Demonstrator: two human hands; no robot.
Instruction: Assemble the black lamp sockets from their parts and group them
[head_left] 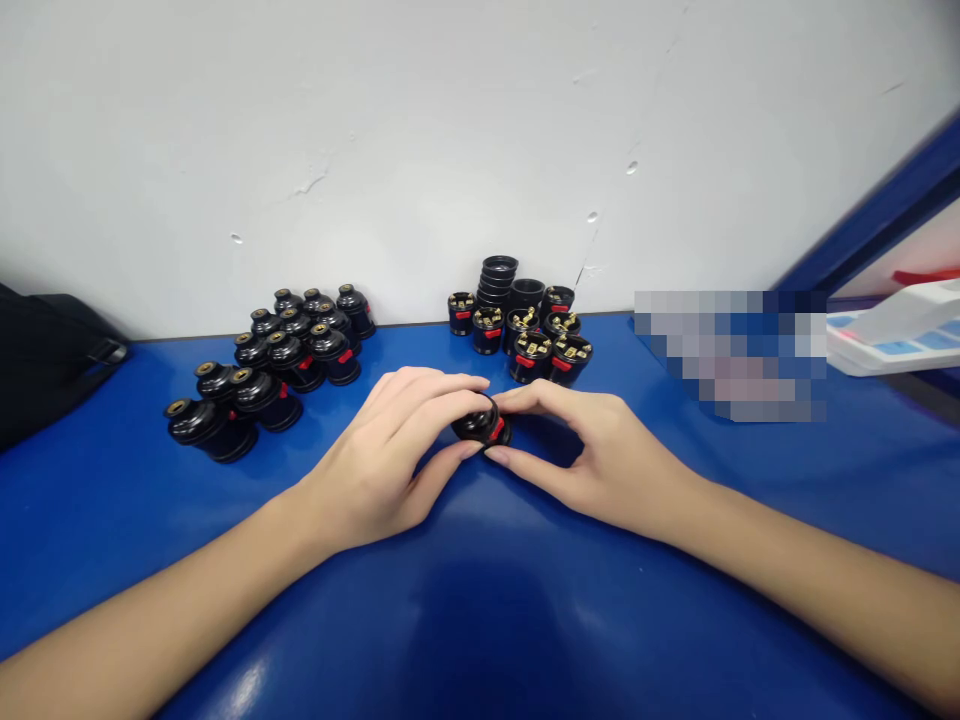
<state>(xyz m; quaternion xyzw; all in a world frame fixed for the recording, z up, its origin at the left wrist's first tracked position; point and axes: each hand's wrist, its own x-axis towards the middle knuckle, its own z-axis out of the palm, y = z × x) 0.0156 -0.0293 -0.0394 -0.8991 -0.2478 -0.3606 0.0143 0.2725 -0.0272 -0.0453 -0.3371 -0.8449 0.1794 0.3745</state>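
Between both hands is a black lamp socket [474,424] with a red switch tab, held just above or on the blue table. My left hand [397,430] curls over its domed top, thumb and fingers closed on it. From the other side, my right hand [577,440] pinches the socket with thumb and forefinger. Beyond the hands stand several open socket bodies [532,350] with brass contacts and red tabs showing. A stack of black ribbed rings [498,285] rises behind them. To the left sit several capped lamp sockets [270,395] in loose rows.
The blue table [480,620] runs up to a white wall [420,130]. A black bag [52,360] lies at the far left. On the right are a blurred-out patch [750,360], a white tray with blue compartments [900,335] and a slanting blue frame bar [870,200].
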